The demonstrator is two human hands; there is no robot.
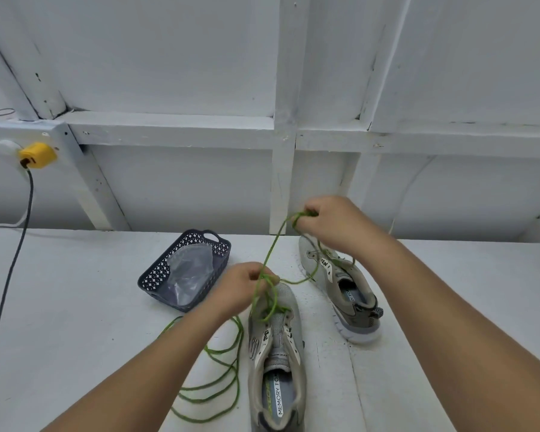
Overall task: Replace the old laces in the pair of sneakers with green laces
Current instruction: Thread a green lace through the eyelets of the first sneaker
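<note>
Head view | left hand [242, 286] and right hand [331, 221] each pinch the green lace [273, 247] above the near sneaker [276, 347], mid-bench | risk: slack coils at bench's near edge may knot, snagging the pull

White table [75, 291], sneakers [276, 353], basket [156, 272], green lace [219, 381]

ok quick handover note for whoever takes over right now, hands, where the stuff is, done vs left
Left hand pinches the green lace above the near sneaker; right hand holds the same lace raised over the far sneaker.
Slack lace coils on the table left of the near sneaker. Basket behind holds a clear bag.
Done: no old laces visible in either sneaker; green lace started at the near sneaker's front eyelets.
Left: finish lacing both sneakers.
</note>
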